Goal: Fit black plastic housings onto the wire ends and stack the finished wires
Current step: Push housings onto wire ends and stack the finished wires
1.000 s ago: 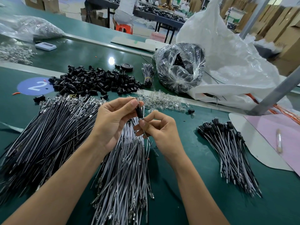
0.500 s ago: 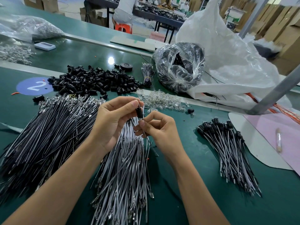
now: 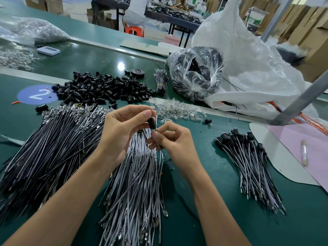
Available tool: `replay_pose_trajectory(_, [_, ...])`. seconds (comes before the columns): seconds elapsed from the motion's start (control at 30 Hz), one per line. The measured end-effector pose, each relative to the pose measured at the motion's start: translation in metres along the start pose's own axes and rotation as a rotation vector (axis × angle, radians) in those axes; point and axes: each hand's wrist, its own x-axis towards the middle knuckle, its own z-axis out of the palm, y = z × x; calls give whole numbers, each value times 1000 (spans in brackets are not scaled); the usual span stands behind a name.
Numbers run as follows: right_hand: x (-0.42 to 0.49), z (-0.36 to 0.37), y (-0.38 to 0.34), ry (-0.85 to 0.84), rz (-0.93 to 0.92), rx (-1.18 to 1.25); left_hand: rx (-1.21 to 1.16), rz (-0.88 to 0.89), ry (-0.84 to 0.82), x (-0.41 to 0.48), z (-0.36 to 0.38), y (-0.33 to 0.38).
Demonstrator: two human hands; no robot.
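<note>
Left grip (image 3: 120, 134): thumb + fingers pinch one black housing (image 3: 151, 122), held upright above the counter (image 3: 204, 201), over the far end of the grey wire pile (image 3: 136, 183). Right grip (image 3: 174, 141): thumb + forefinger pinch a thin wire (image 3: 158, 144) just below the housing, top end at the housing's lower opening. Terminal seated or not: cannot tell.

Progress (est.):
- Done: finished stack (image 3: 248, 162) on the right, well apart from both grips. The wires are fanned, w/ housings at the far ends.
- In hand: one wire/housing fit, not yet stacked.
- Left: grey wire pile plus a larger dark wire pile (image 3: 48, 148) on the left, both w/ bare terminals. Loose housings (image 3: 104, 91) are heaped beyond them.
- Unfitted stock far outweighs the finished qty, so the job looks well under half done.

Surface:
- Counter is green matting w/ a blue disc marked "2" (image 3: 38, 94) near the loose housings.
- Clear small parts (image 3: 175, 109) are scattered between the housings and the grips.
- A clear bag of black parts (image 3: 195, 73) leans on a big white bag (image 3: 248, 59).
- A tape roll (image 3: 137, 73) and a small banded bundle (image 3: 160, 82) lie at the back.
- A pink sheet (image 3: 301, 144) lies at far right under a slanted metal post (image 3: 301, 102).

Room: workshop w/ more benches behind, an orange stool (image 3: 134, 31) and cardboard boxes (image 3: 310, 32) along the right wall.
</note>
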Motion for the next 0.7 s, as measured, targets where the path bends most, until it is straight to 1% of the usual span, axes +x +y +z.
replay_pose_trajectory(0.2, [1,2,2,-8,3,0,-9,-13,41,0,3,-2])
replay_pose_trajectory(0.3, [1,1,2,0,-8,-16,-22,-21,29,0,2,-3])
replay_pose_trajectory(0.47, [1,0,4,11,-8,-33,21,1,12,-1,-1,-1])
replay_pose_trajectory(0.7, [0,3,6,47,-98,26,87,37,33,-6,8,-2])
